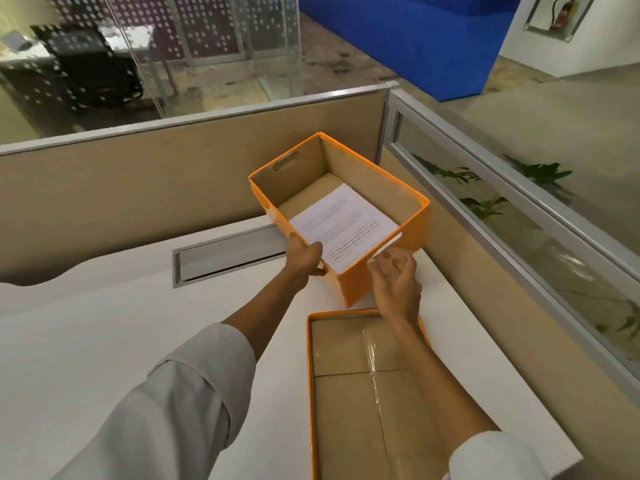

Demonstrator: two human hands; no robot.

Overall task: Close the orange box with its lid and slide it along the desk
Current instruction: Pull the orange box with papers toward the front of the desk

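The orange box [412,233] stands uncovered in the far right corner of the white desk [104,341], its brown inside showing. A printed white paper sheet [343,223] lies in it. My left hand [306,254] grips the box's near-left rim, thumb over the edge onto the paper. My right hand [398,282] is at the near-right wall, fingers curled against the rim by a white strip. The orange lid [360,393] lies upside down on the desk just in front of the box, brown inside up, with a strip of clear tape.
Beige partition walls [156,188] close the desk at the back and right, with a glass panel [519,220] on the right. A grey cable tray [225,258] is set into the desk left of the box. The desk's near-right edge runs beside the lid.
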